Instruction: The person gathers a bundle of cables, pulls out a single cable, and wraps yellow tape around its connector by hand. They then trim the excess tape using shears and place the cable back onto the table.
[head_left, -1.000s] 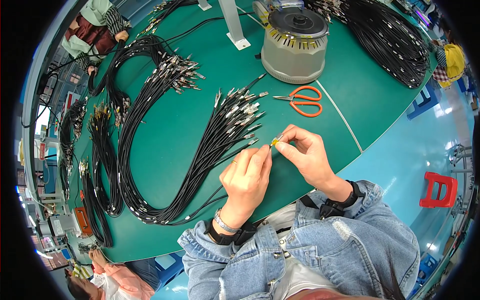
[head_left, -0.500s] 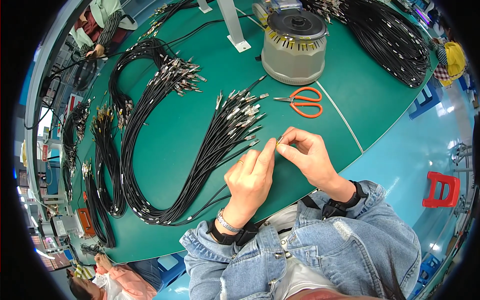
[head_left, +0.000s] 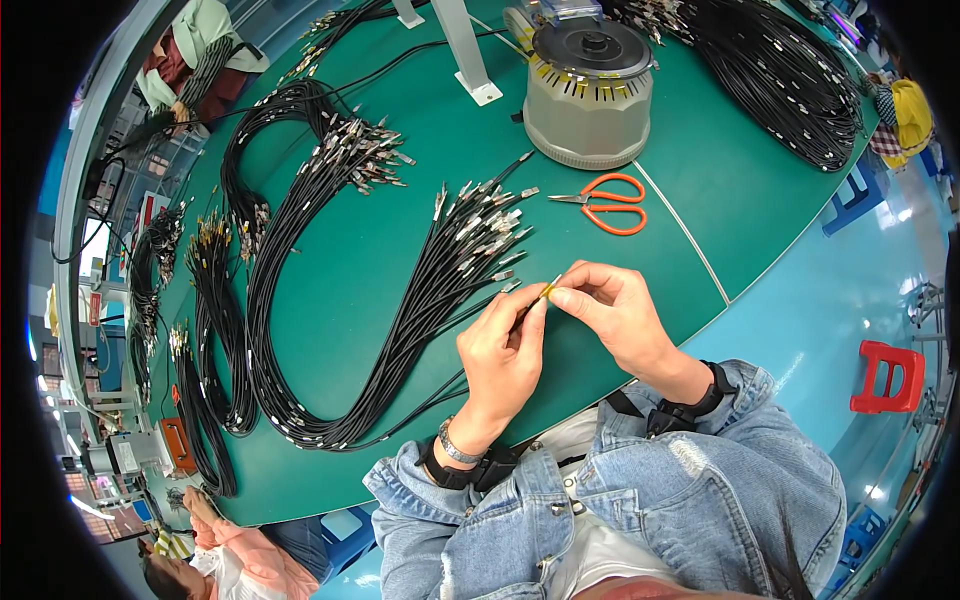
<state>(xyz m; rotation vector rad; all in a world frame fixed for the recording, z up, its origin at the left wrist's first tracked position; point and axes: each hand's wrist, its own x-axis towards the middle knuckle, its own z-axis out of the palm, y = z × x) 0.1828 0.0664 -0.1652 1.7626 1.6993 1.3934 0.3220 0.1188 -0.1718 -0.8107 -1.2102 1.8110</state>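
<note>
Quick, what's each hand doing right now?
Left hand: closed, pinching a black cable.
Right hand: closed, fingertips pinching a small yellow piece at the cable's end.

A faded blue denim jacket (head_left: pixel 740 500) with metal buttons (head_left: pixel 577 507) and a frayed pale patch (head_left: pixel 690 457) covers a white top (head_left: pixel 610 540). Black straps (head_left: pixel 718 390) with boxy modules (head_left: pixel 497 466) circle both wrists (head_left: pixel 688 379); the left adds a silvery band (head_left: pixel 456 446).

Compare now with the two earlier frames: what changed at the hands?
The left hand first came up and right to meet the right hand, then eased back slightly; its thumb now shows, pinching a dark cable. The yellow piece, mostly covered half a second ago, shows again between the hands. No visible release.

Unchanged: right-hand pinch, scissors, big cable bundle.
</note>
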